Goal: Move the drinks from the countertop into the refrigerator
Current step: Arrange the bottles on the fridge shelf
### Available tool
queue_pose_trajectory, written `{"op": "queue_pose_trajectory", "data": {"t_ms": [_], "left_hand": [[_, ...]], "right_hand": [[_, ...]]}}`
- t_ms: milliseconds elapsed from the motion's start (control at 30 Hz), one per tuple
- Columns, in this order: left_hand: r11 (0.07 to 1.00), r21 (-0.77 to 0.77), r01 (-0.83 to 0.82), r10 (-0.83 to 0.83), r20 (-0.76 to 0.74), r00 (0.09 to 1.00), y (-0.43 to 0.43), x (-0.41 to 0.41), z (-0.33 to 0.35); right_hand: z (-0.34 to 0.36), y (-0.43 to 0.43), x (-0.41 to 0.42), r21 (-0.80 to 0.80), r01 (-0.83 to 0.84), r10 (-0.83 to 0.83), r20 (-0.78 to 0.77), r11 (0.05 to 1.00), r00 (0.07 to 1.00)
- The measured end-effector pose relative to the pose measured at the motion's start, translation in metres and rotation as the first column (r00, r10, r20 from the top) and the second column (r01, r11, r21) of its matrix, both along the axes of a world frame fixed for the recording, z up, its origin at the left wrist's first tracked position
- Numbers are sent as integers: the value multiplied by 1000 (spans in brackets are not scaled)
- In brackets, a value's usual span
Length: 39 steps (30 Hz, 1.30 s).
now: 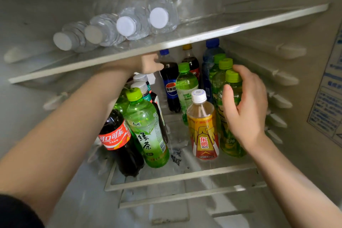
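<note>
I look into an open refrigerator whose lower glass shelf carries several drink bottles. My right hand grips the upper body of a green bottle with a lime cap, which stands upright at the shelf's right, in front of two similar bottles. My left hand reaches deep under the upper shelf, and its curled fingers hold the shoulder of a Pepsi bottle standing at the back. The upper shelf's edge partly hides that hand.
A Coca-Cola bottle and a green tea bottle lean at front left. A yellow-labelled bottle stands mid-right, a blue bottle at the back. Several water bottles lie on the upper shelf.
</note>
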<state>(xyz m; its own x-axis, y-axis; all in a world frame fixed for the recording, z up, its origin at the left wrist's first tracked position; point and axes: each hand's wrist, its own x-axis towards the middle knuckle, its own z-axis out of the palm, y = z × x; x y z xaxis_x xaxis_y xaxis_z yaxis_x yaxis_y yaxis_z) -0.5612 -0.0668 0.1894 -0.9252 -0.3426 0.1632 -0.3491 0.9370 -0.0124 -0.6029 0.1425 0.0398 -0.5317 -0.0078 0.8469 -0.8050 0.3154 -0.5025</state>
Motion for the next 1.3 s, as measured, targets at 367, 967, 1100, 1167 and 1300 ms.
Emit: {"op": "queue_pose_trajectory", "data": {"t_ms": [367, 967, 1100, 1167, 1300], "left_hand": [[982, 129, -138, 163, -203, 965, -19, 111, -24], [998, 55, -40, 62, -481, 875, 16, 198, -43], [983, 160, 92, -9, -458, 889, 39, 193, -38], [974, 182, 132, -37, -448, 893, 47, 184, -38], [981, 102, 167, -111, -419, 901, 62, 155, -35]], "right_hand": [[1, 0, 0, -14, -9, 8, -26, 1000, 1000], [0, 3, 5, 11, -25, 25, -28, 1000, 999], [1, 3, 6, 2, -23, 23, -36, 1000, 999], [1, 4, 5, 3, -21, 21, -44, 1000, 999], [0, 5, 5, 6, -33, 33, -28, 999, 999]]}}
